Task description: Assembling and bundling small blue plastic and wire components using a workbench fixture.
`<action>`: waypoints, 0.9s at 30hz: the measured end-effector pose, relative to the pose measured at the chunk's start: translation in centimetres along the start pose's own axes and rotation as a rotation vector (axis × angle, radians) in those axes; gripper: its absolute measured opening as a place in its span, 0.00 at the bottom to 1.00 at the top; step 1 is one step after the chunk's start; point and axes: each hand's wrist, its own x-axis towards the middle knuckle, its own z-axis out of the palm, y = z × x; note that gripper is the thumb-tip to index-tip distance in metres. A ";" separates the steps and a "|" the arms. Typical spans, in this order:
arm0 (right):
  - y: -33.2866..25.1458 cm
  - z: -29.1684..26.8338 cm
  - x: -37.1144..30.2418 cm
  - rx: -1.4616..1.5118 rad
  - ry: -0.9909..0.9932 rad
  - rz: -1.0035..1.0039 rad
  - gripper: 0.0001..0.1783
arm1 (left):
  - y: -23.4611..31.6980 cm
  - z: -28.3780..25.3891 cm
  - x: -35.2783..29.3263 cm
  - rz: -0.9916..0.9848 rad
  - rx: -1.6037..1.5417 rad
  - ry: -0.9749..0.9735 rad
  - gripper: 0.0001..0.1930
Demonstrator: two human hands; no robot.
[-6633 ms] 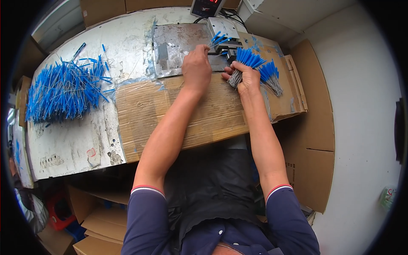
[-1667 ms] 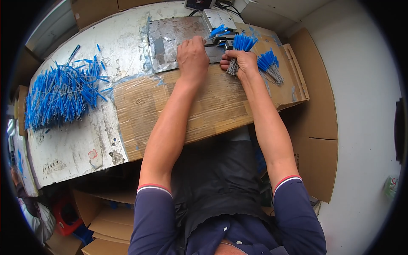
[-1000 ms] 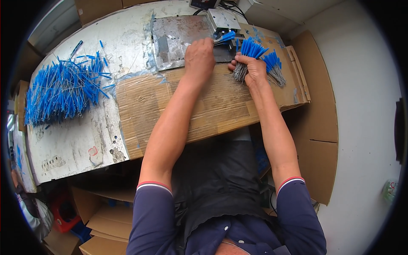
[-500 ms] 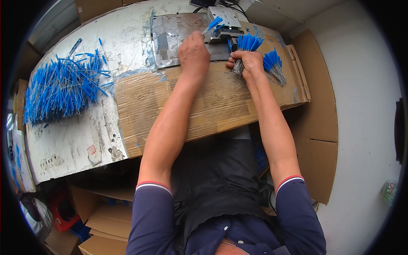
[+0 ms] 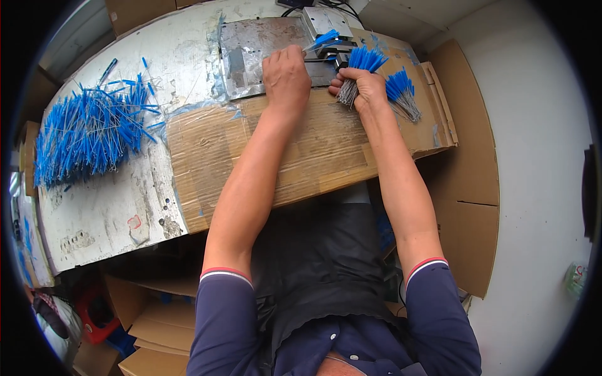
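Note:
My left hand [image 5: 286, 78] is closed over the metal plate [image 5: 251, 44]. From its fingers a few thin wire brushes with blue ends [image 5: 326, 39] point toward a small metal fixture [image 5: 342, 59]. One thin piece with a blue tip lies level at the fixture's front, near those fingers. In my right hand [image 5: 367, 88] is a thick bundle of wire brushes [image 5: 367, 59], blue ends up and bare wire stems hanging below the fingers. Another bundle of brushes [image 5: 401, 94] rests on the cardboard just right of that hand. The left fingertips are partly hidden.
A large heap of blue wire brushes [image 5: 94, 131] covers the left of the worn white table [image 5: 125, 207]. A cardboard sheet [image 5: 263, 150] is taped along the front edge. Tall cardboard [image 5: 467, 182] stands at the right, beside a pale wall [image 5: 533, 169]. Dark cables [image 5: 342, 6] run behind the fixture.
The brushes in my left hand have tilted lower, toward level. My right hand has shifted slightly left with its bundle, nearer the fixture. The level piece at the fixture now shows.

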 end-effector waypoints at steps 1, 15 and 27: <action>0.0 -0.4 0.0 0.074 -0.014 0.015 0.05 | 0.1 0.0 0.0 -0.010 0.002 -0.033 0.04; 0.4 -1.2 -1.7 0.043 -0.019 -0.032 0.07 | 0.4 0.0 -0.2 0.062 -0.007 -0.127 0.04; 0.2 -1.2 -1.2 -0.066 -0.053 -0.047 0.05 | 0.5 -0.3 -0.1 0.051 0.216 -0.214 0.04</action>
